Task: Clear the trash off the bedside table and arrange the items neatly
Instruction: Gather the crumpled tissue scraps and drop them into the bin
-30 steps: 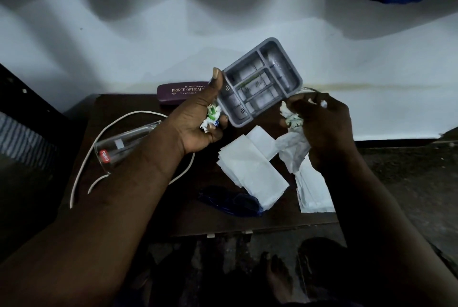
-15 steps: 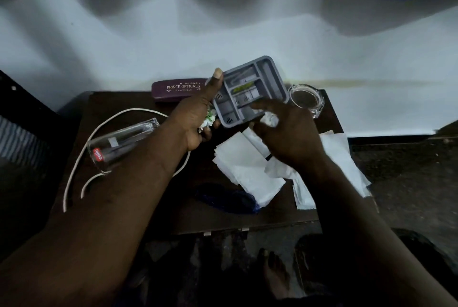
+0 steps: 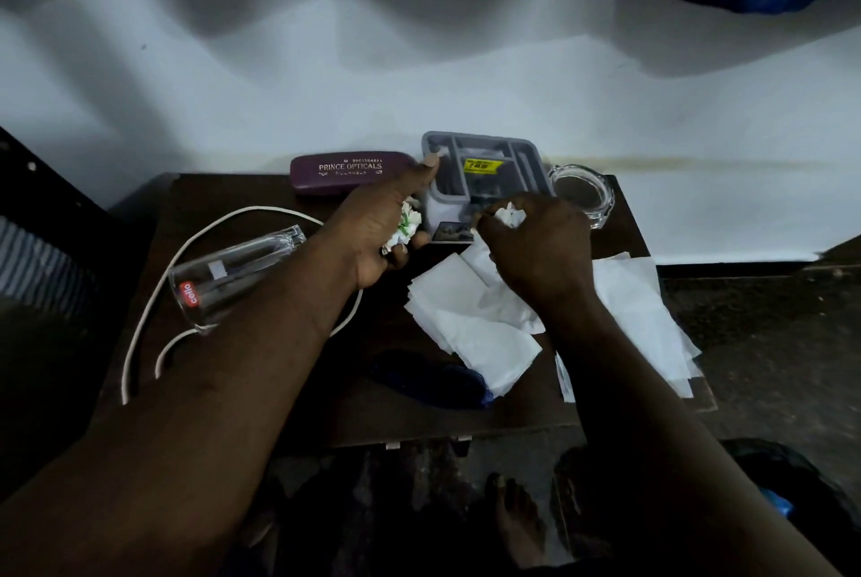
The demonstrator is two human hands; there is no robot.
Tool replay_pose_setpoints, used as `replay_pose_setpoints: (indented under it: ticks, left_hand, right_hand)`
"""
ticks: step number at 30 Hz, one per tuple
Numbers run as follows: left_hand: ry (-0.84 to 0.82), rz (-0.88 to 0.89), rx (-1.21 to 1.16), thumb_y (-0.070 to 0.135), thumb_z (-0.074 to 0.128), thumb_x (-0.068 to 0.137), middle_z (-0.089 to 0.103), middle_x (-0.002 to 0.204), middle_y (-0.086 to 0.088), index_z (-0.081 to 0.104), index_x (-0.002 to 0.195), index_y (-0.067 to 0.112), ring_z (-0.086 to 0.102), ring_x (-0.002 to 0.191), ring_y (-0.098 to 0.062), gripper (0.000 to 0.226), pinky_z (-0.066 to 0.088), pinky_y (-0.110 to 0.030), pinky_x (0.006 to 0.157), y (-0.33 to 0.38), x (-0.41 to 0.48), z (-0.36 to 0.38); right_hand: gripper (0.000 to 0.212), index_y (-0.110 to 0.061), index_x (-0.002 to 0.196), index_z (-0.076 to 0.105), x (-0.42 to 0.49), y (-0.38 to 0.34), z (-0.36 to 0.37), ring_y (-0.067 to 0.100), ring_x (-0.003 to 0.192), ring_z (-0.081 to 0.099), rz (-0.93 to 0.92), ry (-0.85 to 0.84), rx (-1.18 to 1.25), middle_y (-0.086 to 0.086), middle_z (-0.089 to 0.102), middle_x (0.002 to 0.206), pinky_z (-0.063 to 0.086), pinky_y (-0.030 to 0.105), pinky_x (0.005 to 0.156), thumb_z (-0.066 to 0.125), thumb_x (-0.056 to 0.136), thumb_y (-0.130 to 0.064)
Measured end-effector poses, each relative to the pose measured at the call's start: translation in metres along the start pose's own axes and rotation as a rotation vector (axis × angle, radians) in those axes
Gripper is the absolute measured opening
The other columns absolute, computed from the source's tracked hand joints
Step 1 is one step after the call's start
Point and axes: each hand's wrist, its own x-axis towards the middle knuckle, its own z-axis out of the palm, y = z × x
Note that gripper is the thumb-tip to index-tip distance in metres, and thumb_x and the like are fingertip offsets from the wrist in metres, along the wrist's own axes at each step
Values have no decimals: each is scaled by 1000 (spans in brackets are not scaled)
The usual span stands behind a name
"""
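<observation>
Had lowered tray (image 3: 484, 171), yellow label inside, onto counter (image 3: 261, 343); left fingers (image 3: 431, 164) gripped tray and wad (image 3: 406, 224); right fingers (image 3: 484, 222) pinched paper (image 3: 510, 215)

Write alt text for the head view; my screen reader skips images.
Over a dark wooden bedside table, the left hand tilts a grey compartmented plastic tray while clutching crumpled white-green paper; the right hand pinches a crumpled white wad. White tissues lie below.

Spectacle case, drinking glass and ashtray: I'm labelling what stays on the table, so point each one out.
spectacle case (image 3: 347, 172), head view, on its lettered lid.
drinking glass (image 3: 233, 273), head view, mid-wall; it lies on its side.
ashtray (image 3: 582, 192), head view, on its clear base.
</observation>
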Motion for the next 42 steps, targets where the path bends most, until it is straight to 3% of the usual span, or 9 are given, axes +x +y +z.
replay_pose_setpoints:
  ticks: [13, 19, 21, 23, 28, 32, 35, 39, 42]
  left_hand:
    - [77, 202, 147, 33, 72, 92, 76, 71, 9, 76, 87, 32, 58, 43, -12, 7, 35, -16, 37, 0, -1, -3]
    - [152, 421, 260, 28, 76, 89, 76, 80, 19, 71, 84, 62, 66, 58, -12, 35, 59, -35, 54, -5, 0, 0]
    - [226, 475, 299, 32, 77, 87, 72, 81, 16, 68, 112, 55, 66, 54, -6, 35, 60, -32, 54, -6, 2, 0]
    - [284, 515, 347, 33, 78, 86, 70, 92, 15, 65, 127, 36, 69, 62, -6, 43, 62, -31, 58, -5, 4, -2]
    - [389, 524, 519, 32, 78, 83, 72, 82, 11, 71, 86, 26, 71, 78, -13, 10, 61, -41, 77, 1, 3, -14]
    - [337, 513, 1096, 44, 79, 77, 74, 85, 8, 71, 78, 28, 70, 84, -15, 18, 44, -25, 69, -2, -1, -23]
    - [271, 459, 1395, 46, 82, 75, 71, 112, -1, 74, 104, 28, 68, 103, -27, 36, 54, -35, 85, -11, -5, -23]
    - [305, 440, 1524, 37, 76, 82, 71, 113, -7, 73, 104, 24, 68, 103, -33, 26, 57, -43, 87, -16, -7, -16]
    - [332, 476, 1549, 34, 66, 87, 71, 111, -14, 69, 103, 16, 68, 103, -39, 24, 54, -44, 84, -16, -8, -12]
  right_hand:
    - [18, -16, 98, 77, -2, -9, 6, 24, 92, 71, -9, -43, 4, 5, 78, 95, 54, 37, 84, 72, 89, -31]
    - [37, -21, 126, 73, -2, -7, 6, 19, 109, 71, -8, -39, 47, 4, 78, 118, 50, 22, 90, 72, 89, -25]
    - [41, -21, 129, 71, -2, -8, 8, 16, 106, 71, -14, -40, 77, 3, 78, 117, 47, 19, 86, 71, 89, -24]
    - [41, -22, 128, 71, -2, -10, 7, 15, 101, 72, -27, -28, 114, 2, 79, 113, 53, 22, 87, 70, 87, -23]
    - [14, -28, 97, 77, 2, -13, -10, 5, 76, 73, 66, 47, 281, -9, 77, 88, 57, 29, 74, 73, 84, -23]
    - [26, -17, 63, 69, 7, -13, -31, -4, 43, 56, 177, 200, 481, -16, 62, 48, 45, 13, 52, 75, 89, -20]
    - [26, -16, 73, 70, 7, -9, -47, 4, 49, 59, 301, 246, 733, -10, 66, 56, 46, 13, 57, 73, 96, -28]
    - [30, -20, 84, 56, 6, 8, -60, 14, 73, 56, 443, 136, 1005, -1, 57, 81, 46, 36, 88, 58, 104, -42]
    - [44, -17, 74, 60, 6, 3, -65, 11, 59, 64, 580, 266, 1042, -5, 63, 64, 53, 23, 71, 58, 103, -51]
